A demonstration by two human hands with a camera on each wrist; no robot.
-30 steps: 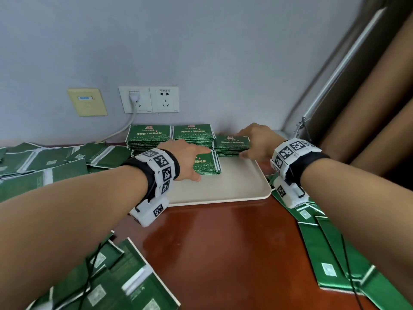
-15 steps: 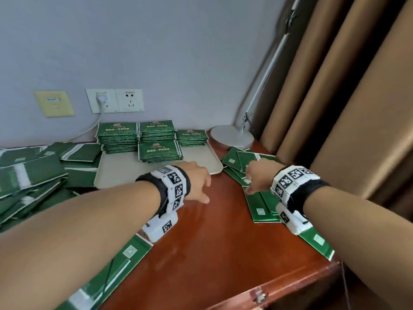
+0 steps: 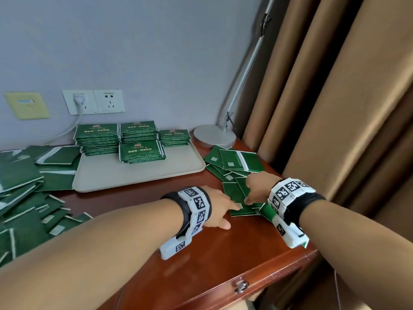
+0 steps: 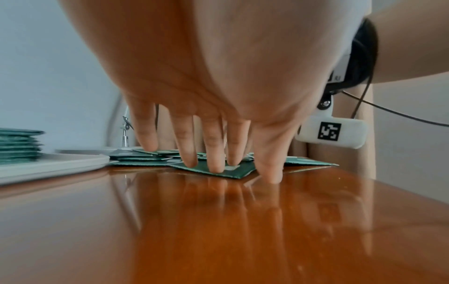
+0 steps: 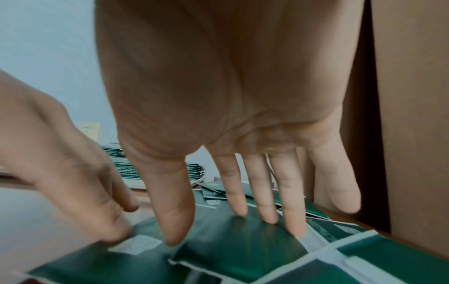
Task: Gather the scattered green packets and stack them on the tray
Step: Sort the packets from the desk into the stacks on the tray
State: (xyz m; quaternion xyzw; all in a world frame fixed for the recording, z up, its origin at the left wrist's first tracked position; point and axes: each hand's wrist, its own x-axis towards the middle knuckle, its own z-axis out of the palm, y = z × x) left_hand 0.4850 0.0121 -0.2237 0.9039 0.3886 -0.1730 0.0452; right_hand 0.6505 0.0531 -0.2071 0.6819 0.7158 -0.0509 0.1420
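Observation:
A beige tray (image 3: 138, 175) at the back of the wooden table carries several stacks of green packets (image 3: 98, 139). To its right, loose green packets (image 3: 234, 162) lie scattered and overlapping. My left hand (image 3: 230, 211) reaches in from the left. Its straight fingers (image 4: 216, 163) touch the nearest packet (image 4: 233, 173), with the thumb on the wood. My right hand (image 3: 252, 193) lies flat over the same heap, and its straight fingers (image 5: 269, 211) press on a packet (image 5: 243, 246). Neither hand grips anything.
A larger heap of green packets (image 3: 22, 198) covers the table's left side. A lamp base (image 3: 214, 135) stands behind the right-hand heap, next to brown curtains (image 3: 335, 108). The table's front edge with a drawer knob (image 3: 241, 286) runs close below my right wrist.
Both hands left the stacks on the tray and moved right and nearer, onto the loose packets beside it. The view swung right with them.

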